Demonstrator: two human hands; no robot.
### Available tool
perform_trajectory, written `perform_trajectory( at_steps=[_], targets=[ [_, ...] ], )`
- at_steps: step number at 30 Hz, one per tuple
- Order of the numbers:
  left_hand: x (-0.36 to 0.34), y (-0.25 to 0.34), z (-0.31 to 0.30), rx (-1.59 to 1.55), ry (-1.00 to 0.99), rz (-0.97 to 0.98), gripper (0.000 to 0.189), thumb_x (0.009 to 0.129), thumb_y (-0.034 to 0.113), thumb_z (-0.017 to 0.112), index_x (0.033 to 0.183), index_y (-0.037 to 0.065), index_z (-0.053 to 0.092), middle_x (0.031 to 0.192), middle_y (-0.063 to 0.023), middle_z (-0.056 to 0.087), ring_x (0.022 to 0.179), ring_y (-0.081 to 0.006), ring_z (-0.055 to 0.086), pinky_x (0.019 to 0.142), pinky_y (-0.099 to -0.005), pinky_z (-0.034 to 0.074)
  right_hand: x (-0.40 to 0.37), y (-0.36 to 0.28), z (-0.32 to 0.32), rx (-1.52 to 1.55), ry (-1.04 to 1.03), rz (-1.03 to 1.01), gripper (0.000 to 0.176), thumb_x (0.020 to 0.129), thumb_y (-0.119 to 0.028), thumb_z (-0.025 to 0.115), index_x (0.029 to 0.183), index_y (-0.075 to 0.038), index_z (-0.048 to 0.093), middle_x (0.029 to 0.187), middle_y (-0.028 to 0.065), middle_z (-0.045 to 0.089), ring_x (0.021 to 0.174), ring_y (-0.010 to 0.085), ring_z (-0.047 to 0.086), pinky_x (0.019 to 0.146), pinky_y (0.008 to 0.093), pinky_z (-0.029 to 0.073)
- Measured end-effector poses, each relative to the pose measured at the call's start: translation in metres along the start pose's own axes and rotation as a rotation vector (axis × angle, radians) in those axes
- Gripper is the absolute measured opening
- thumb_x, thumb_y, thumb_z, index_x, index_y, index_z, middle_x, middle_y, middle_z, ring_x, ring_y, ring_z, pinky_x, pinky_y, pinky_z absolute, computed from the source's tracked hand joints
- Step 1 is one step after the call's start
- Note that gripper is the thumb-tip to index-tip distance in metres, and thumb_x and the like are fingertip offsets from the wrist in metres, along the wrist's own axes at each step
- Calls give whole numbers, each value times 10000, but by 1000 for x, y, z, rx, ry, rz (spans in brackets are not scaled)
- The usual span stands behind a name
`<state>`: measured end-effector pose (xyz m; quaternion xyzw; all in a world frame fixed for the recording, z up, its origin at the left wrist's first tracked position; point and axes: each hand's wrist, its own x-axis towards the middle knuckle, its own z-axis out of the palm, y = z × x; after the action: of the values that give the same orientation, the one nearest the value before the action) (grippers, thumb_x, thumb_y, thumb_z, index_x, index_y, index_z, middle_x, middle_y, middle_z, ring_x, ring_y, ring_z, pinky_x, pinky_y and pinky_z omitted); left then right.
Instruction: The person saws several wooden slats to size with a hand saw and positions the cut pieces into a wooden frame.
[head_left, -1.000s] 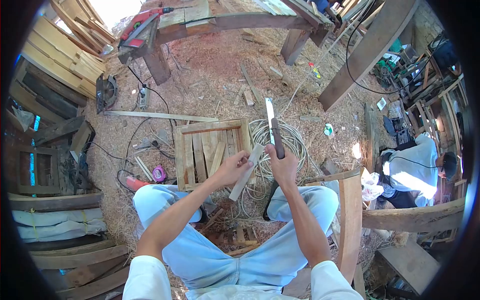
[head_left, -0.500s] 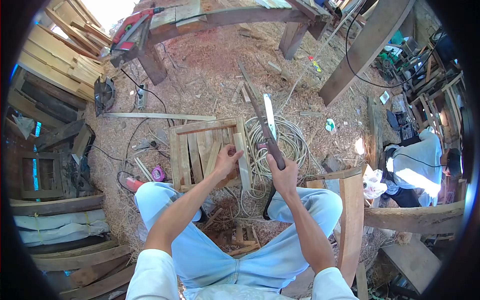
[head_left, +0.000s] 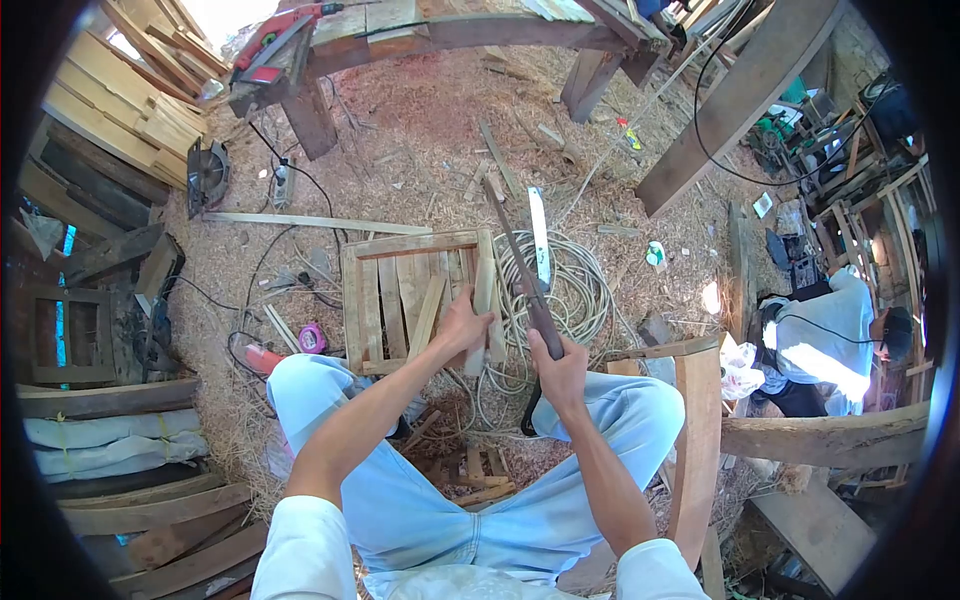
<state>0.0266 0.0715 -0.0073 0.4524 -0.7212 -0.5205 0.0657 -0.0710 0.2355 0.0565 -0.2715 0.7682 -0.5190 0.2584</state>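
Note:
My left hand grips a short pale wooden stick, held upright over the right edge of a slatted wooden frame lying on the sawdust floor. My right hand is closed on the dark handle of a long machete. Its blade points away from me and leans left, just right of the stick. Both hands are above my knees in light blue trousers.
A coil of pale rope lies right of the frame, with a white strip across it. A curved chair part stands by my right knee. A person in a white shirt crouches at right. A circular saw, cables and stacked planks are at left.
My left hand turned the stick from slanting to upright and brought it down beside the frame. My right hand lowered and tilted the machete leftward toward the stick.

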Motion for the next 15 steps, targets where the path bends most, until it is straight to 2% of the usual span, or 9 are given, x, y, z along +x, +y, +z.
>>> perform_trajectory(
  at_steps=[1, 2, 4, 6, 8, 9, 11, 15],
  targets=[
    [-1, 1, -4, 41, -7, 49, 605, 858, 244, 702, 1324, 5, 401, 998, -187, 637, 882, -251, 638, 781, -371, 508, 3, -3, 1, 5, 11, -18, 334, 897, -260, 672, 739, 30, 630, 517, -24, 437, 496, 51, 366, 454, 286, 310],
    [-2, 1, -10, 41, -2, 47, 605, 858, 244, 702, 1324, 5, 401, 998, -187, 637, 882, -251, 638, 781, -371, 508, 6, -6, 4, 14, 19, -36, 331, 896, -264, 675, 745, 29, 638, 516, -20, 445, 488, 55, 368, 454, 286, 312],
    [-11, 9, -30, 47, -201, 125, 567, 870, 189, 649, 1337, 0, 389, 966, -178, 639, 859, -253, 644, 777, -359, 502, 11, -14, 6, -41, 42, -68, 328, 894, -267, 678, 753, 28, 645, 513, -16, 444, 485, 60, 372, 458, 287, 316],
    [-17, -1, -40, -29, -154, 175, 546, 875, 183, 611, 1340, 0, 388, 939, -166, 634, 835, -258, 644, 778, -376, 496, 12, -16, 7, -95, 64, -102, 324, 892, -269, 681, 761, 26, 652, 510, -11, 444, 481, 65, 375, 461, 288, 321],
    [-34, 15, -62, -67, -84, -53, 562, 825, 249, 629, 1266, -37, 432, 1079, -285, 625, 999, -387, 636, 869, -435, 500, 14, -15, 9, -88, 64, -113, 325, 888, -271, 686, 763, 27, 652, 503, -9, 423, 482, 68, 364, 461, 293, 316],
    [-31, 3, -65, -70, -72, -55, 562, 825, 249, 629, 1266, -37, 432, 1079, -285, 625, 999, -387, 636, 869, -435, 500, 15, -15, 10, -96, 58, -111, 334, 885, -271, 690, 746, 29, 641, 497, -4, 401, 481, 73, 348, 456, 302, 297],
    [-20, -37, -64, 195, 258, -74, 569, 811, 288, 661, 1209, -64, 454, 1019, -281, 644, 956, -408, 645, 836, -452, 508, 13, -12, 14, -103, 29, -129, 340, 885, -270, 690, 732, 28, 631, 495, -3, 393, 482, 74, 342, 455, 306, 288],
    [-22, -65, -65, 305, 257, -46, 619, 778, 344, 723, 1158, -82, 484, 991, -275, 652, 945, -423, 643, 831, -463, 506, 11, -14, 21, -166, -20, -237, 371, 877, -276, 696, 684, 25, 595, 482, 25, 390, 458, 97, 334, 450, 330, 284]
  ],
)
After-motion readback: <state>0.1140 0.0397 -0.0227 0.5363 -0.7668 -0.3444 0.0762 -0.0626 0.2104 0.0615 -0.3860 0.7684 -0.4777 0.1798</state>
